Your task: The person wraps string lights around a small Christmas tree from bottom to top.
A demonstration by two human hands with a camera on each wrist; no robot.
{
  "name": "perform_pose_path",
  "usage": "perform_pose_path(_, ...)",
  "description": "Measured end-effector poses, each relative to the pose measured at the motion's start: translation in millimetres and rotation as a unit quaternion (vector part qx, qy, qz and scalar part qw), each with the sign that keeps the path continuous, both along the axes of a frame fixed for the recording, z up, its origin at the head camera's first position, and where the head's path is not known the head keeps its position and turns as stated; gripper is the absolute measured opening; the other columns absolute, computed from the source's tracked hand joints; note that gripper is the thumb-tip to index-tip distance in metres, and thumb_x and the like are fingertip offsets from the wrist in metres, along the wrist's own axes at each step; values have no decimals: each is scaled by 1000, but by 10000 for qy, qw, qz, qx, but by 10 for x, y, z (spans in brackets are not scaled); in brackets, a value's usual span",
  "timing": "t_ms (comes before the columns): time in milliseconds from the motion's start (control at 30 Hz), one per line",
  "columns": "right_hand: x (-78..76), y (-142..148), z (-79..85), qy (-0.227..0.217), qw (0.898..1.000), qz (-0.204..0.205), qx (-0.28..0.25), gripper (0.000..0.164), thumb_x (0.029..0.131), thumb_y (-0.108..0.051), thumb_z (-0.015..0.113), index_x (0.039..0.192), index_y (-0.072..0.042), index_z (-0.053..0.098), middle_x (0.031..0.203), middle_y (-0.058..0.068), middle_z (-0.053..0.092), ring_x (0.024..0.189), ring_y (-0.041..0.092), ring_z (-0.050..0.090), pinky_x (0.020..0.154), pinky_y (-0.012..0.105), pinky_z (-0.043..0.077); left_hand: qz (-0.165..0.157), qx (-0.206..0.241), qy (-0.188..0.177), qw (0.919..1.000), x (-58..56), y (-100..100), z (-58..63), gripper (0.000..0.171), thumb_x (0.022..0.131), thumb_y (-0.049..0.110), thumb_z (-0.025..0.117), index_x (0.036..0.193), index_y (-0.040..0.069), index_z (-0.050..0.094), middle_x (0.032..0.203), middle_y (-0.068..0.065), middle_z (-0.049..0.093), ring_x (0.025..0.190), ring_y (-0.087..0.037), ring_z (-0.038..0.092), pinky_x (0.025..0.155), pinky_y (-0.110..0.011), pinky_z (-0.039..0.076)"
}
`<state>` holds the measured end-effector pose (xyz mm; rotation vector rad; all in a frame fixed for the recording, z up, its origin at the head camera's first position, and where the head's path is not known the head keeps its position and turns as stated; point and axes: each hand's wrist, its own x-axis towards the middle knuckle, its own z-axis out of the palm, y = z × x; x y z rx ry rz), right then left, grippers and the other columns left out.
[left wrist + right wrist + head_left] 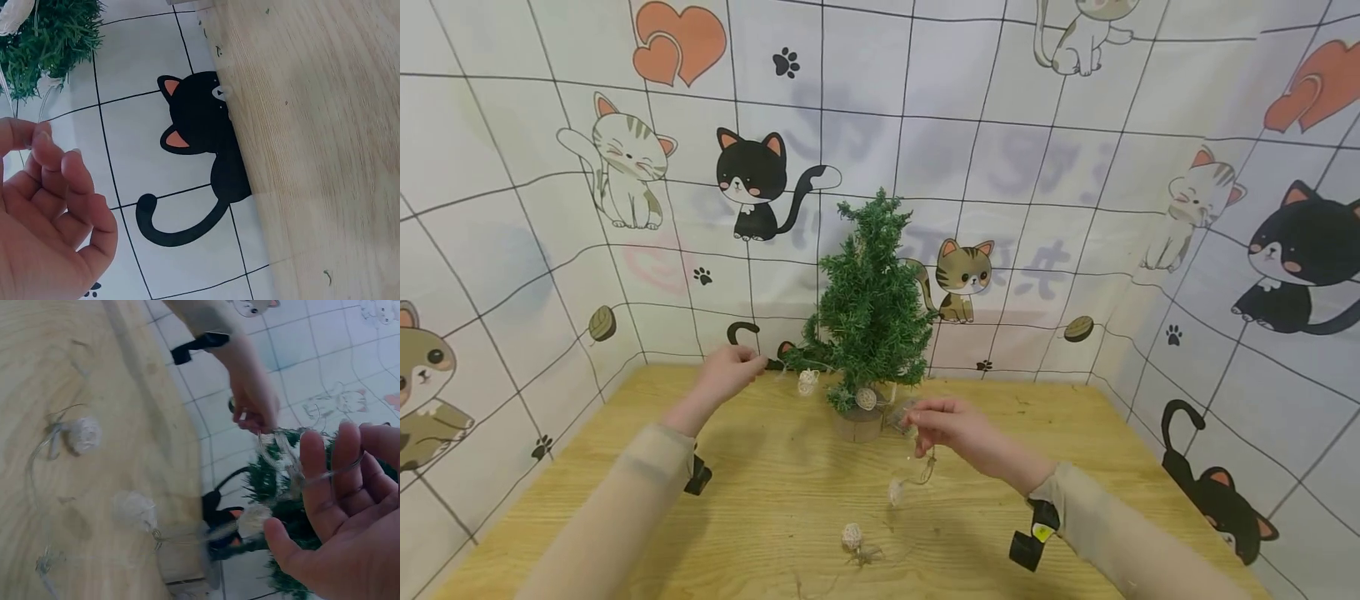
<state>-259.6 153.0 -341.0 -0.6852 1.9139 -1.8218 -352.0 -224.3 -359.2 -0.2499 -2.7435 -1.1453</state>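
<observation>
A small green artificial Christmas tree (876, 300) stands on a round wooden base (859, 427) at the back of the table. My left hand (730, 368), left of the tree, pinches a thin clear wire of a string of ball lights; its finger and thumb (42, 134) meet there. A white woven ball (808, 382) on the string hangs by the lower branches, and another ball (867, 398) is at the trunk. My right hand (951, 429), front right of the tree, holds the wire (331, 474) across its curled fingers. Below it dangles a ball (896, 492).
Another woven ball (852, 537) with wire lies on the wooden table (760, 500) near the front. A clear flat item (904, 415) is beside the tree base. Cloth printed with cats (752, 183) hangs behind the table and along both sides.
</observation>
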Motion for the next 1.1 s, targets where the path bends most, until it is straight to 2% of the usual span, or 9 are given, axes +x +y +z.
perform_pose_path(100, -33, 83, 155, -160, 9998, -77, -105, 16, 101, -18, 53, 103, -13, 68, 73, -2, 59, 57, 9, 54, 61, 30, 51, -218, -108, -220, 9995, 30, 40, -11, 29, 97, 26, 53, 77, 10, 66, 84, -9, 65, 75, -21, 57, 60, -33, 44)
perform_pose_path(200, -72, 146, 321, -265, 9996, -79, 54, 19, 102, -21, 50, 106, -12, 67, 67, -2, 53, 53, 9, 45, 48, 23, 38, -547, -197, -438, 9973, 73, 90, -27, 27, 98, 25, 53, 85, 8, 68, 88, -11, 65, 76, -21, 59, 64, -34, 47)
perform_pose_path(433, -98, 149, 694, 147, 9955, 79, 929, 20, 101, -20, 52, 106, -7, 67, 71, 1, 49, 50, 9, 33, 43, 23, 21, -875, -459, -280, 9947, 267, 181, 21, 36, 97, 36, 59, 78, 5, 62, 67, 0, 52, 55, -13, 39, 52, -31, 35)
perform_pose_path(600, -72, 148, 942, 734, 9850, 144, 1558, 26, 102, -22, 52, 112, -3, 66, 72, 4, 50, 49, 11, 33, 44, 25, 23, -852, -1628, -446, 9820, 532, 237, 376, 50, 92, 57, 56, 70, 12, 59, 62, 6, 44, 54, -10, 35, 51, -29, 32)
perform_pose_path(700, -31, 147, 1087, 952, 9775, 156, 1876, 28, 102, -22, 51, 115, -2, 66, 74, 7, 52, 51, 13, 34, 46, 27, 23, -1237, -1903, 81, 9739, 745, 422, 657, 43, 92, 56, 57, 77, 16, 65, 68, 8, 53, 58, -8, 45, 55, -31, 40)
perform_pose_path(800, 24, 112, 1253, 1140, 9700, 169, 2142, 27, 102, -21, 51, 115, -4, 67, 75, 7, 53, 51, 14, 35, 46, 28, 25, -1979, -1660, 969, 9612, 888, 731, 888, 43, 92, 48, 62, 117, 14, 67, 103, 2, 67, 89, -15, 62, 76, -38, 50)
perform_pose_path(867, 45, 69, 1368, 1255, 9665, 239, 2224, 27, 102, -21, 51, 115, -5, 68, 72, 6, 53, 51, 14, 35, 46, 27, 25, -2409, -1438, 1213, 9521, 928, 939, 1021, 59, 91, 47, 65, 138, 12, 53, 125, -3, 61, 112, -21, 57, 88, -42, 48)
perform_pose_path(1000, 40, -29, 1586, 1528, 9595, 401, 2332, 27, 102, -21, 50, 115, -5, 68, 68, 7, 51, 50, 15, 36, 46, 28, 26, -2920, -1120, 864, 9459, 892, 1177, 1253, 54, 93, 43, 64, 137, 13, 54, 130, -1, 58, 118, -21, 53, 91, -41, 46)
perform_pose_path(1100, 4, -82, 1715, 1685, 9541, 351, 2451, 27, 102, -21, 51, 115, -4, 68, 69, 6, 52, 52, 15, 37, 46, 27, 25, -3060, -888, 351, 9472, 838, 1187, 1404, 30, 96, 33, 60, 119, 15, 68, 113, 3, 65, 93, -15, 59, 81, -36, 48)
